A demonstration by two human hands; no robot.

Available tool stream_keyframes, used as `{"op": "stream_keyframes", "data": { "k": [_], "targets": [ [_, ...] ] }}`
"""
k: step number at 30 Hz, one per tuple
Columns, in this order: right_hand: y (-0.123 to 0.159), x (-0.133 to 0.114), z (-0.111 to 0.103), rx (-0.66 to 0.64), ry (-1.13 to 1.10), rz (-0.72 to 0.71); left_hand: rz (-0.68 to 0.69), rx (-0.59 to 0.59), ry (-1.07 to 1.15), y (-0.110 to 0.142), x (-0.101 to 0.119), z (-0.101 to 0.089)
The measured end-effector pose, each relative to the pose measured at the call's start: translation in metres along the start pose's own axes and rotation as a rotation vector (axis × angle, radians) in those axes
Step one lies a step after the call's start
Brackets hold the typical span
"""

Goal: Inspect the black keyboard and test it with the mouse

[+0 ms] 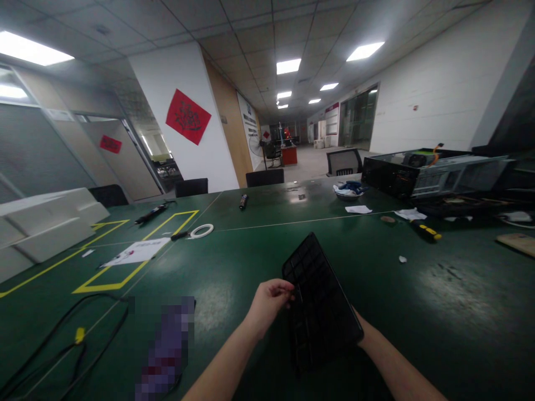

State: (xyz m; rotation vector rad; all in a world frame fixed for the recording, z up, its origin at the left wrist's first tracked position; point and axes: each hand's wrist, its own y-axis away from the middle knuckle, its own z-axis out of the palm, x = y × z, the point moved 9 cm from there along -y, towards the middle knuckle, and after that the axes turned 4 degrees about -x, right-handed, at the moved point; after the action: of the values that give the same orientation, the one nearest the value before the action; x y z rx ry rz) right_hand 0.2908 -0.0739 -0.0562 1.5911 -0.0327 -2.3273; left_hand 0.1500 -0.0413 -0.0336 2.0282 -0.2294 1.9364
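Observation:
A flat black rectangular case [324, 301] with grid-like divisions on its face is held tilted above the green table, right of centre. My left hand [273, 301] is at its left edge, thumb and fingers pinched together against it; whatever may be between the fingertips is too dark and small to make out. From the right, my right hand [360, 328] reaches behind the case and supports it. Its fingers are hidden by the case, and only the wrist side shows. A darker strip of the case runs down below my left fingertips.
On the green table [246, 262] lie a white tape ring [202, 231], a printed sheet [136, 252], black cables [79, 356] and a yellow-black tool [426, 231]. An open computer chassis [438, 175] stands far right, a bowl [350, 192] beside it. White foam blocks [50, 228] sit left.

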Motion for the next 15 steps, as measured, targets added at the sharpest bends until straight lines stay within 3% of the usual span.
{"op": "stream_keyframes", "data": {
  "k": [4,8,15],
  "targets": [
    [0.003,0.002,0.0,0.021,-0.009,0.064,0.129,0.01,-0.219,-0.002,0.007,0.002],
    [0.004,-0.003,-0.003,0.069,0.026,0.043,0.35,0.035,-0.559,0.005,0.028,0.006],
    [0.004,-0.011,-0.003,0.082,0.053,-0.024,0.517,-0.089,-0.919,0.025,0.047,0.033]
  ]
}}
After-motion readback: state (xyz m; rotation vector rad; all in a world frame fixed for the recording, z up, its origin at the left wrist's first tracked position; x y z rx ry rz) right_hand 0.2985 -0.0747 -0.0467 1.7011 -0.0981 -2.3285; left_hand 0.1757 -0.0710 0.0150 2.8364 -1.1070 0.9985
